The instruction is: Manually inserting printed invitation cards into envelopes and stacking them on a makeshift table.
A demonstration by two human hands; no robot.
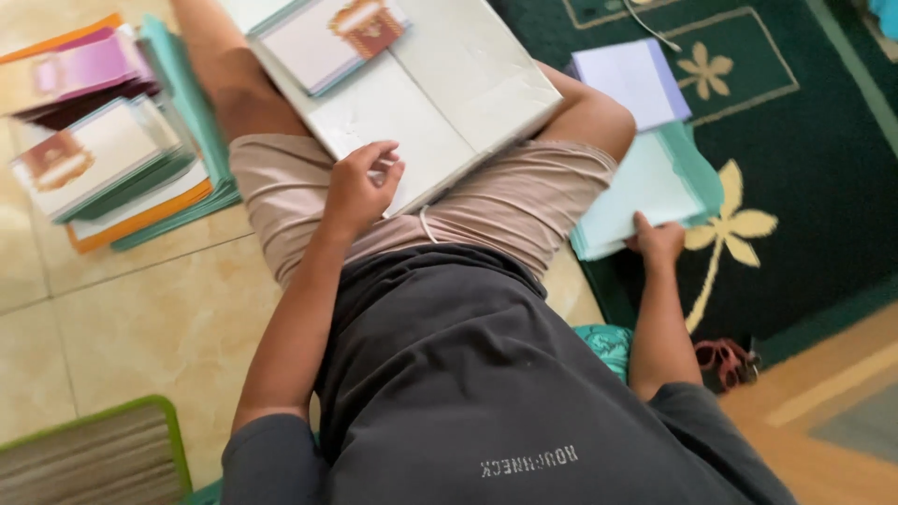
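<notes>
Fingers of the left hand [360, 187] curl loosely against the near edge of a large white board [440, 89] lying across the lap; they press on it rather than clamp it, so the hand is neither clenched nor truly grasping. Fingers of the right hand [658, 241] lie flat and spread on a stack of pale green sheets [645, 187] on the dark green patterned rug [804, 150] — whether the thumb has pinched the top sheet I cannot tell, since the view is blurred there.

Outward from the left hand, a booklet with a brown emblem [332, 37] sits on the far part of the board. Beyond the right hand, a lavender and white stack [631, 79] rests just past the green sheets.

Judging by this, a clean lift wants only the top sheet parted at its near corner, with the left hand keeping the board level on the knees.

On the tiled floor [140, 309] at the left, piles of similar booklets [103, 164] fan out, well apart from both hands.
</notes>
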